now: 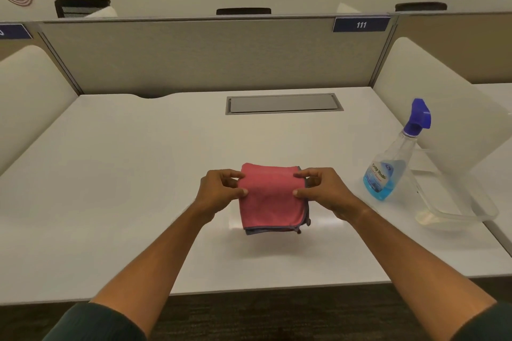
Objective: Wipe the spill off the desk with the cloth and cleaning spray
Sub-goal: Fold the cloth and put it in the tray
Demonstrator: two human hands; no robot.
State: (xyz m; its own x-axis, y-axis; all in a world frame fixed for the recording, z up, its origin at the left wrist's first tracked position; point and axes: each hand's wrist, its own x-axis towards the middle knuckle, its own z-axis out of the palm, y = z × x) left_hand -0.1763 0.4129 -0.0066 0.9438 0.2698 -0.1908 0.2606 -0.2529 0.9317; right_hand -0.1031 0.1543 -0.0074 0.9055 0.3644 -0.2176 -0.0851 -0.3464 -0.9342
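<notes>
A folded pink cloth point(270, 199) with a grey edge is held just above the white desk point(138, 174), near its middle front. My left hand point(221, 188) pinches the cloth's left side and my right hand point(321, 188) pinches its right side. A clear spray bottle point(393, 163) with blue liquid and a blue trigger head stands on the desk to the right of my right hand, untouched. I cannot make out a spill on the desk surface.
A grey cable hatch point(284, 104) is set into the desk at the back. Grey partition panels point(207, 55) close off the rear, and white curved dividers point(443, 108) stand at both sides. The right divider's clear foot point(457, 213) rests behind the bottle.
</notes>
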